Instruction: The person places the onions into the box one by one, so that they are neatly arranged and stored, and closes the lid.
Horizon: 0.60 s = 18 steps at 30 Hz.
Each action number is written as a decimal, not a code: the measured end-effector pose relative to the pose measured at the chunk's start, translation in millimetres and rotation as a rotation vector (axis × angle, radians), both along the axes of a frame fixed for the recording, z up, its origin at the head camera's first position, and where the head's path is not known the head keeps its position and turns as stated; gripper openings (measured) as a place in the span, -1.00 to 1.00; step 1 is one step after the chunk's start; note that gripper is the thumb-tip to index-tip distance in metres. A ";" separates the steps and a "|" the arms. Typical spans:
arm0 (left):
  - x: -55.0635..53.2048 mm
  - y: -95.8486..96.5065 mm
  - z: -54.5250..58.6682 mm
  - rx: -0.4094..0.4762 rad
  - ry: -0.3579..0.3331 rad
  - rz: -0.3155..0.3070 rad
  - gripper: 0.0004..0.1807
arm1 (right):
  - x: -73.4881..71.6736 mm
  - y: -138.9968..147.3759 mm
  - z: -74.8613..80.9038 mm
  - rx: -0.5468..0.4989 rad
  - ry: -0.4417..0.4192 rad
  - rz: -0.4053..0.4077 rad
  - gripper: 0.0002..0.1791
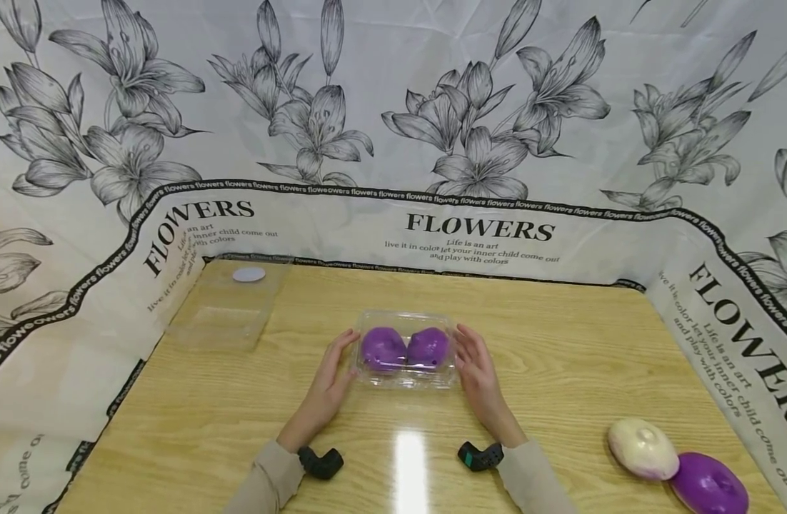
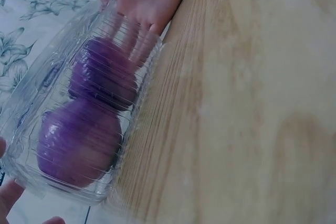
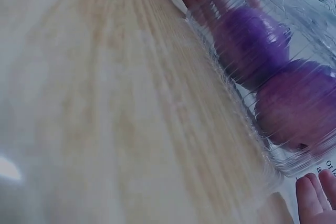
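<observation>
With two purple turnips (image 1: 383, 350) lying side by side inside the clear plastic box (image 1: 406, 380), the packing of that box looks done. Its top appears to be down over them, though whether it is latched cannot be told. The box sits mid-table between the hands. The left hand (image 1: 332, 368) is at its left end and the right hand (image 1: 478, 371) at its right, both with fingers extended and slightly parted; firm contact cannot be made out. Left outside it are a cream turnip (image 1: 643, 448) and a loose purple turnip (image 1: 710, 483), touching each other near the right front. A clear tray (image 1: 226, 318) lies at the far left edge, against the printed cloth (image 1: 477, 228). Bare wooden table (image 1: 528, 335) surrounds the box, widest to the right.
</observation>
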<state>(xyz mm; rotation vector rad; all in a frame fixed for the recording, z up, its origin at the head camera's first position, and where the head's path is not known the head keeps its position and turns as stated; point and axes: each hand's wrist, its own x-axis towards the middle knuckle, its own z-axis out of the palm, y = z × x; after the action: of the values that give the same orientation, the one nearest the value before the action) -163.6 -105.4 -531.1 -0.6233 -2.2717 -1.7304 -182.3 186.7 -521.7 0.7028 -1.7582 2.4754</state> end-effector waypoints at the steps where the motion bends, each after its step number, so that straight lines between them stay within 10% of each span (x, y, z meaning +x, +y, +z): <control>1: 0.4 0.4 2.9 0.006 0.002 0.003 -0.39 | 1.6 0.7 -0.3 -0.012 0.008 0.007 -0.30; 8: 10.4 3.6 32.9 0.019 -0.006 0.001 -0.44 | 10.5 1.2 -0.1 -0.081 0.031 0.012 -0.38; 18: 13.0 6.7 39.3 0.051 -0.049 0.066 -0.55 | 14.0 0.5 3.7 0.014 -0.057 -0.010 -0.93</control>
<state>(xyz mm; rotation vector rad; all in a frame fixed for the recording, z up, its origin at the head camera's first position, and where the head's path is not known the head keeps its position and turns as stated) -150.6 -98.7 -491.8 -0.4959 -2.2457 -1.7856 -168.3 187.3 -518.0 0.6286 -1.7948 2.5037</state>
